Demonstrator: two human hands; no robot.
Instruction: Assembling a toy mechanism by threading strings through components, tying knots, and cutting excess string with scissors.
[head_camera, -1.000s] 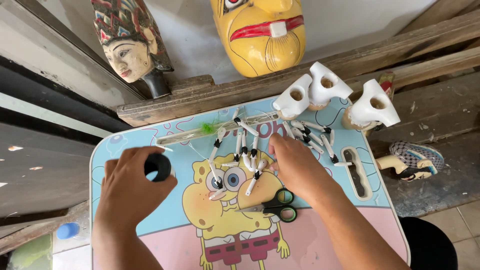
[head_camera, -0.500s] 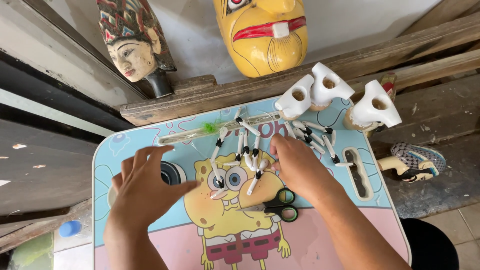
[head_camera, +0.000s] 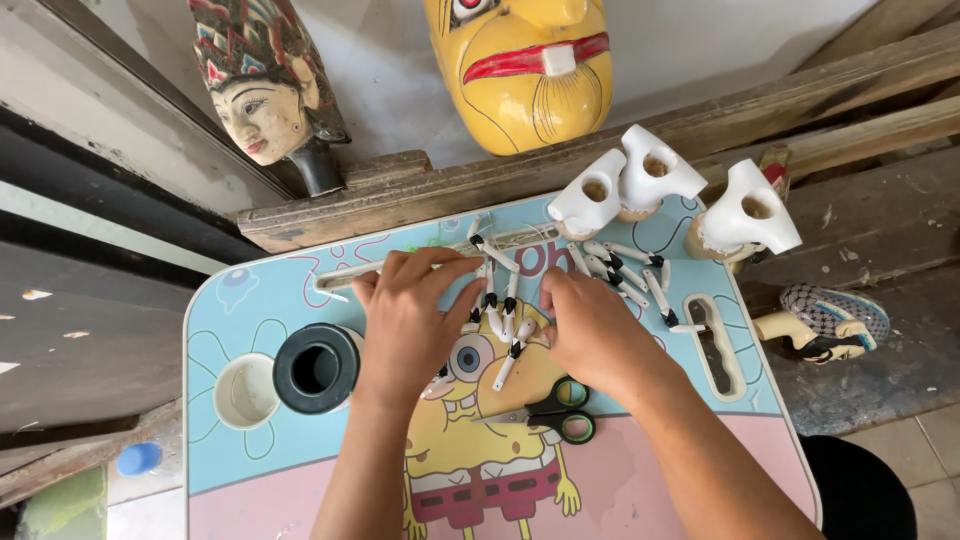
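Both my hands rest over a pile of small white sticks with black tips (head_camera: 503, 318) on a cartoon-printed folding table (head_camera: 250, 300). My left hand (head_camera: 410, 315) lies palm down with its fingers spread among the sticks at the left of the pile. My right hand (head_camera: 590, 325) covers the right side of the pile, fingers curled onto the sticks. More of these sticks (head_camera: 630, 275) lie loose beyond my right hand. A black tape roll (head_camera: 315, 368) lies on the table left of my left hand. Whether either hand grips a stick is hidden.
Black-and-green scissors (head_camera: 550, 412) lie just below my right hand. Three white unpainted masks (head_camera: 650, 180) stand at the table's far right edge. A yellow mask (head_camera: 525, 65) and a painted carved head (head_camera: 265, 95) lean on a wooden ledge behind. A round cup hole (head_camera: 245, 392) is at the left.
My left hand let go of the black tape roll, left it on the table and moved right onto the stick pile. My right hand stayed on the sticks.
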